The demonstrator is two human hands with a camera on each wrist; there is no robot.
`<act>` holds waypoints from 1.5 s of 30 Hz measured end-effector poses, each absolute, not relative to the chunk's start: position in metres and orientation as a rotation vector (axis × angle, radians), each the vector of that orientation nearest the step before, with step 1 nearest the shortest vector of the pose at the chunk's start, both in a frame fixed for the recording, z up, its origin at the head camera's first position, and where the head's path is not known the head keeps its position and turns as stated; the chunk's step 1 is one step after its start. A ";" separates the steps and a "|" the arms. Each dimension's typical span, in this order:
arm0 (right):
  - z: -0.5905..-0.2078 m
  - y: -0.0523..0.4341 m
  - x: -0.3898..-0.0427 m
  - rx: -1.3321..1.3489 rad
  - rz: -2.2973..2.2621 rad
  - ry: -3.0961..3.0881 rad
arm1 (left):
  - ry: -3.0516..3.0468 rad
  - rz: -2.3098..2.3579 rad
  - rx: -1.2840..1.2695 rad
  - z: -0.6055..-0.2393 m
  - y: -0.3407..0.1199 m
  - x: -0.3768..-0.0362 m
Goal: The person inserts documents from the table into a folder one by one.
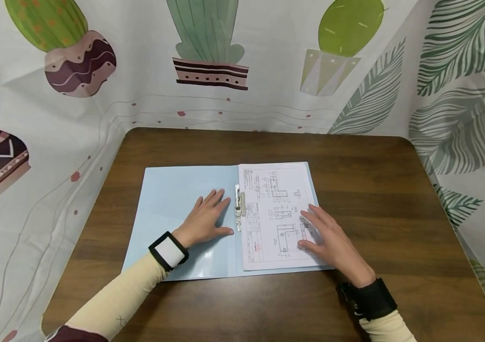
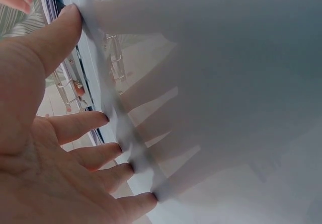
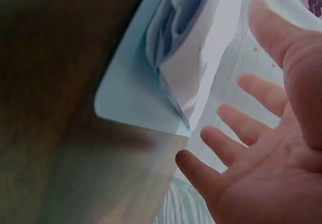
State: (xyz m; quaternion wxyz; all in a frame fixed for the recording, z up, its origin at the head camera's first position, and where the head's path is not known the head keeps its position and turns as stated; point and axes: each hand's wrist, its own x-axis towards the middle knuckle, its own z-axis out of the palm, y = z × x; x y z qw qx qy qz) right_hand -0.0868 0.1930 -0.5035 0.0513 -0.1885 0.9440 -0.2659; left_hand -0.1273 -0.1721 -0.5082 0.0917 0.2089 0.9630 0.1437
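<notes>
A light blue ring binder folder lies spread flat on the table. Its metal ring clip runs along the spine and holds a stack of white sheets on the right side, the top one printed with technical line drawings. My left hand rests on the inside of the left cover, fingers spread; in the left wrist view its fingertips touch the glossy cover. My right hand hovers over the stack's lower right part, fingers loosely bent. From the right wrist, the hand appears apart from the sheets, holding nothing.
The dark brown wooden table has rounded corners and extends around the folder on every side. A white cloth printed with cacti and leaves hangs behind and beside it. Each wrist wears a black strap.
</notes>
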 end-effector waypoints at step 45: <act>-0.513 0.188 -0.081 -0.664 -0.647 2.897 | 2.821 0.495 0.640 -0.503 -0.173 -0.136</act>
